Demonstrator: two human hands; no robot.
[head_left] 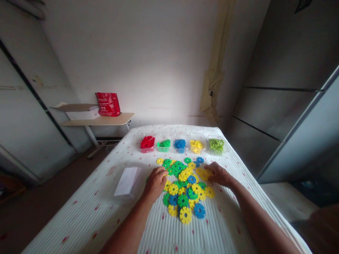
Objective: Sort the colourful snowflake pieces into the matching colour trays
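Note:
A loose pile of flat notched plastic discs in yellow, green and blue spreads over the table before me. At its left edge is my left hand, fingers curled in against the green and yellow discs; whatever lies under the fingertips is hidden. On the other side my right hand has its thumb and fingers closed around some yellow discs, which look slightly blurred. Beyond the pile stands a row of clear tubs with small pieces: red, green, blue, yellow and light green.
A clear plastic container with a white label lies left of my left hand. The table has a white ribbed cover. At the back left, a small side table bears a box and a red bag.

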